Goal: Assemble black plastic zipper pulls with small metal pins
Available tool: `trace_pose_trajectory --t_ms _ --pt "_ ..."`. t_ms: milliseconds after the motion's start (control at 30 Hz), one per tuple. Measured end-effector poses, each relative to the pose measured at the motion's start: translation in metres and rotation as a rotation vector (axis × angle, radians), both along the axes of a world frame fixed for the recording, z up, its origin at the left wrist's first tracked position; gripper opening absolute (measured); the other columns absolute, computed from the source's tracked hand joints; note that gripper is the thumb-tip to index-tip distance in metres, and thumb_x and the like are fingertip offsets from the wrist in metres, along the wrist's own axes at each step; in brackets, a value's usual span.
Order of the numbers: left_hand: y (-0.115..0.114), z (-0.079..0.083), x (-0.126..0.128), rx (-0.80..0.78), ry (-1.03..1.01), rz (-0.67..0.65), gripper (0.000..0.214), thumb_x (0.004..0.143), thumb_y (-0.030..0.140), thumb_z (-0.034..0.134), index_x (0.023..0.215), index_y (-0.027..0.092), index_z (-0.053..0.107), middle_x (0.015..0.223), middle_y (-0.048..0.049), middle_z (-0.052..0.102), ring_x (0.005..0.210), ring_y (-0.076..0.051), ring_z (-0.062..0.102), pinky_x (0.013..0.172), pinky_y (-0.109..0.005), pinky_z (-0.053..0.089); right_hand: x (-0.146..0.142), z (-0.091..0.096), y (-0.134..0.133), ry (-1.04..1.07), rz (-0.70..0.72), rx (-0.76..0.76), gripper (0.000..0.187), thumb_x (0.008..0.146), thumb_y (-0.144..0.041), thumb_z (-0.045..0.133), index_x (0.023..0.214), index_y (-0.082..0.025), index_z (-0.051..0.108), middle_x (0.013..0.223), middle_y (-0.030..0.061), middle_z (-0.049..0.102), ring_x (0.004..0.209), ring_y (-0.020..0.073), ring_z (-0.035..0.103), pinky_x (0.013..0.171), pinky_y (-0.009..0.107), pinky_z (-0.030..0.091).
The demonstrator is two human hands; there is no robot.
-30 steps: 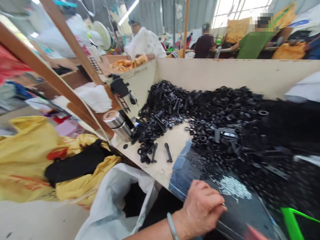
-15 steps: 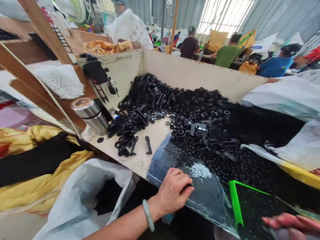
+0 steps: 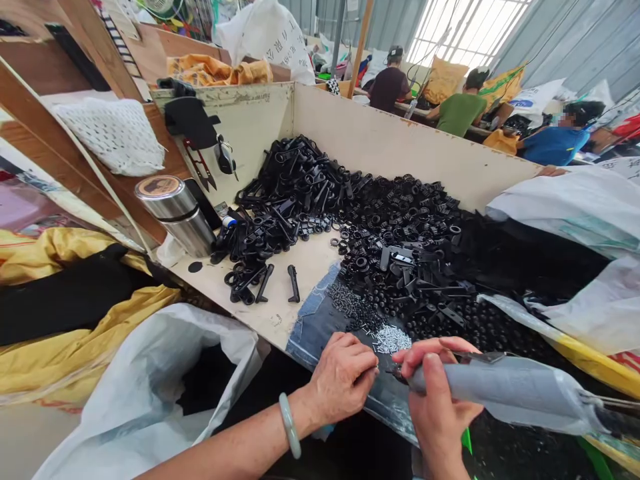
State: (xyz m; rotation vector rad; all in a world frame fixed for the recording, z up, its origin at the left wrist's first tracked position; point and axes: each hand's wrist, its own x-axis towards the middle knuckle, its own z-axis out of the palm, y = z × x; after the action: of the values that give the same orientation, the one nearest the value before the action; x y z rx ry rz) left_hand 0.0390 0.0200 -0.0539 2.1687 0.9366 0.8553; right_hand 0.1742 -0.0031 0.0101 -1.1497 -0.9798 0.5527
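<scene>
My left hand [image 3: 345, 375], a bangle on its wrist, is closed above the front edge of the worktop. Its curled fingers mostly hide a small black part, which showed between thumb and finger a moment ago. Wrapped in my right hand [image 3: 440, 393] is a grey electric screwdriver [image 3: 520, 390], held nearly level with its tip towards my left hand. A small gap shows between tip and left fingers. Just behind the hands lies a heap of silver screws [image 3: 393, 339], beside tiny black pieces [image 3: 347, 303] on a dark sheet [image 3: 313, 323].
Black plastic parts [image 3: 300, 180] and rings [image 3: 400, 207] are piled at the back of the walled bench. A steel flask [image 3: 175, 217] stands at left. An open white sack [image 3: 135, 373] hangs below the front edge. A green-rimmed tray [image 3: 467, 441] sits under the screwdriver. People work beyond.
My right hand has come in from the lower right, over the green-rimmed tray, bringing the screwdriver close to my left hand. The left hand stays closed in nearly the same place.
</scene>
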Motion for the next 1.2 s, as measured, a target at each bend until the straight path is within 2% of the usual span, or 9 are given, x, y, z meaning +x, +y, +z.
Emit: trace_pose_trajectory --t_ms 100,233,533,1200 --pt "0.0 0.0 0.0 0.006 0.009 -0.003 0.011 0.094 0.02 0.058 0.083 0.02 0.057 0.081 0.0012 0.067 0.084 -0.017 0.053 0.082 -0.035 0.036 -0.009 0.001 0.007 0.081 0.032 0.067 0.022 0.09 -0.023 0.065 0.104 -0.027 0.049 0.066 -0.0085 0.059 0.05 0.0133 0.052 0.055 0.031 0.054" --pt "0.0 0.001 0.0 0.014 0.011 -0.001 0.014 0.095 0.02 0.056 0.082 0.02 0.057 0.08 0.0009 0.067 0.083 -0.017 0.052 0.081 -0.035 0.036 -0.014 0.0 0.01 0.14 0.05 0.077 0.024 0.089 -0.022 0.065 0.104 -0.028 0.048 0.066 -0.0088 0.059 0.049 0.0134 0.05 0.05 0.03 0.053" --pt "0.0 0.001 -0.002 0.002 0.011 -0.017 0.01 0.094 0.016 0.056 0.086 0.02 0.06 0.086 0.0002 0.071 0.086 -0.018 0.055 0.083 -0.036 0.037 -0.012 -0.009 0.009 0.119 0.08 0.064 0.02 0.09 -0.023 0.065 0.1 -0.026 0.047 0.065 -0.0077 0.059 0.05 0.0142 0.054 0.05 0.031 0.052" --pt "0.0 0.0 -0.002 0.011 0.027 -0.024 0.009 0.096 0.019 0.056 0.09 0.022 0.063 0.087 -0.0004 0.072 0.088 -0.019 0.057 0.083 -0.037 0.037 -0.014 -0.006 0.012 0.133 0.072 0.093 0.022 0.089 -0.019 0.063 0.1 -0.026 0.045 0.065 -0.0086 0.059 0.048 0.0121 0.05 0.047 0.028 0.05"
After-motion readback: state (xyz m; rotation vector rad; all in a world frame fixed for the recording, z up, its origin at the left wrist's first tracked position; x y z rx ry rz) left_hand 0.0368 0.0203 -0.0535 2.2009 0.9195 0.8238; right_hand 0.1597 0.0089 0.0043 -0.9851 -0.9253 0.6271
